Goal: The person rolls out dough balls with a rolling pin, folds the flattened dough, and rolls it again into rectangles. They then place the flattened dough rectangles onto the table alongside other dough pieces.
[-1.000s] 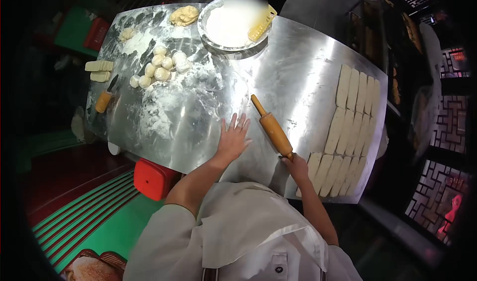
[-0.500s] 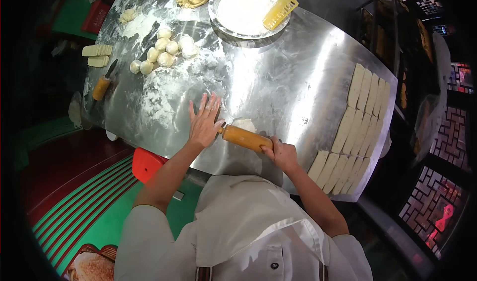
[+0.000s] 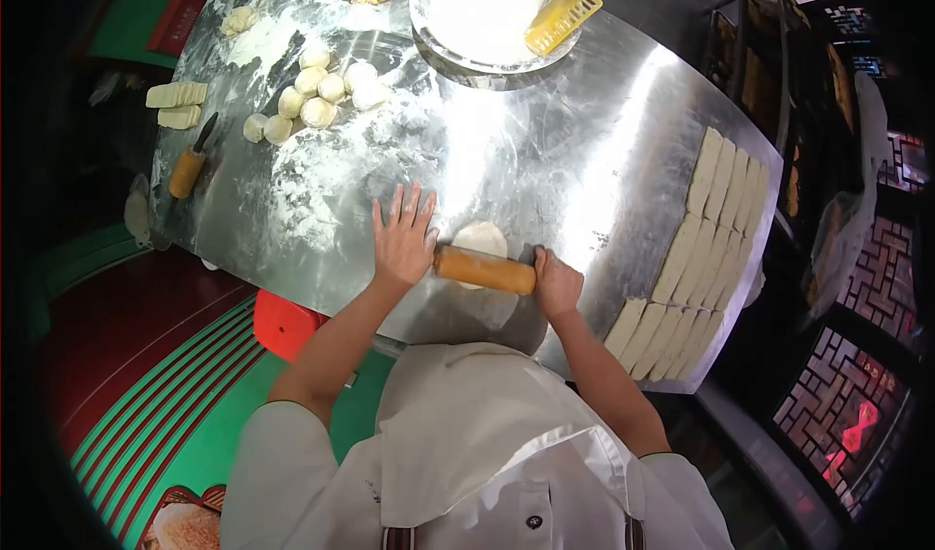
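Note:
A wooden rolling pin (image 3: 484, 270) lies across a flat round piece of dough (image 3: 479, 239) on the metal table (image 3: 545, 161). My right hand (image 3: 558, 282) is closed round the pin's right end. At the pin's left end is my left hand (image 3: 403, 238), palm down with its fingers spread; its thumb side is against that end, and whether it bears on the handle is hidden. Several dough balls (image 3: 317, 113) sit in a cluster on floured metal, beyond my left hand.
A bowl of flour (image 3: 477, 5) with a yellow scoop (image 3: 563, 17) stands at the far edge. Dough strips (image 3: 679, 263) lie in rows at right. Another rolling tool (image 3: 187, 170) and dough pieces (image 3: 178, 94) are at left. A red stool (image 3: 284, 324) stands below the table.
The rolling pin has levelled slightly, and more of the round dough shows beyond it. My right hand has shifted a little up and right. The view has moved slightly.

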`<state>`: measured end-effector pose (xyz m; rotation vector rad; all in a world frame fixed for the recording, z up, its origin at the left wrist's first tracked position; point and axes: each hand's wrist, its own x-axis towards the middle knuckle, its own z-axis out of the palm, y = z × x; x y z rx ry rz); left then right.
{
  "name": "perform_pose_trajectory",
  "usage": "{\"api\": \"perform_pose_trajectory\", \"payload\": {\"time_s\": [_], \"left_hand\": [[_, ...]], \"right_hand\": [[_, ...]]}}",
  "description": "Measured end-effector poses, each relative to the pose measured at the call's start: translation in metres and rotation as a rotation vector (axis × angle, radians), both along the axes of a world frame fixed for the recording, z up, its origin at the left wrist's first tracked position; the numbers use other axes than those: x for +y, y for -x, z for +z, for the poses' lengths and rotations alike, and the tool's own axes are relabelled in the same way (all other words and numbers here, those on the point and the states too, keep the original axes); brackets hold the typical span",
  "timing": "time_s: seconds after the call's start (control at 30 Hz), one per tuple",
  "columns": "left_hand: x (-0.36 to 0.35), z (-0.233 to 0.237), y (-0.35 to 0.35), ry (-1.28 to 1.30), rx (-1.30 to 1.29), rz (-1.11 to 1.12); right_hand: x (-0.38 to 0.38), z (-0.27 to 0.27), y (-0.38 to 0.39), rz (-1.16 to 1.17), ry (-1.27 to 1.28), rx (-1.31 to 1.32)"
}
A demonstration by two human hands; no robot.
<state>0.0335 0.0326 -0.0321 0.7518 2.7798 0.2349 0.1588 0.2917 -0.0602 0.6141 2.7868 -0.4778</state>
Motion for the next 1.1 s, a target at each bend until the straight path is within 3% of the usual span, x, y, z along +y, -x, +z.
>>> {"api": "perform_pose_trajectory", "payload": {"time_s": [0.1, 0.17, 0.37, 0.43, 0.57, 0.67, 0.8, 0.87, 0.93, 0.97, 1.03, 1.1], "left_hand": [[0.032, -0.011, 0.067, -0.059, 0.095, 0.09], [0.045, -0.02, 0.087, -0.089, 0.133, 0.189], [0.014, -0.001, -0.007, -0.005, 0.033, -0.083], [0.034, 0.003, -0.017, -0.268, -0.158, -0.024], [0.089, -0.011, -0.006, -0.274, -0.26, -0.035], [0.112, -0.018, 0.021, -0.454, -0.266, -0.211], [0.087, -0.049, 0.084, -0.365, 0.03, 0.449], [0.054, -0.057, 0.115, -0.268, 0.033, 0.657], [0.031, -0.028, 0.129, -0.323, 0.089, 0.784], [0.019, -0.023, 0.132, -0.324, 0.099, 0.784], [0.0, -0.016, 0.139, -0.816, 0.09, 0.66], [0.006, 0.009, 0.113, -0.746, 0.157, 0.545]], "right_hand": [[0.036, 0.006, 0.087, 0.01, -0.069, 0.143], [0.043, 0.012, 0.105, -0.007, -0.093, 0.166], [0.003, -0.018, -0.053, 0.068, 0.069, 0.173], [0.004, -0.009, -0.068, 0.104, 0.075, 0.167], [0.009, 0.016, -0.066, 0.143, 0.068, 0.146], [0.021, 0.014, -0.078, 0.09, 0.043, 0.124], [0.039, 0.007, -0.103, -0.056, 0.051, 0.167], [0.047, -0.002, -0.112, -0.284, 0.183, 0.119], [0.052, -0.007, -0.114, -0.389, 0.302, 0.057], [0.052, -0.01, -0.117, -0.494, 0.426, -0.028], [0.056, -0.041, -0.129, -0.364, 0.333, 0.075], [0.056, -0.052, -0.137, -0.24, 0.239, 0.155]]}}
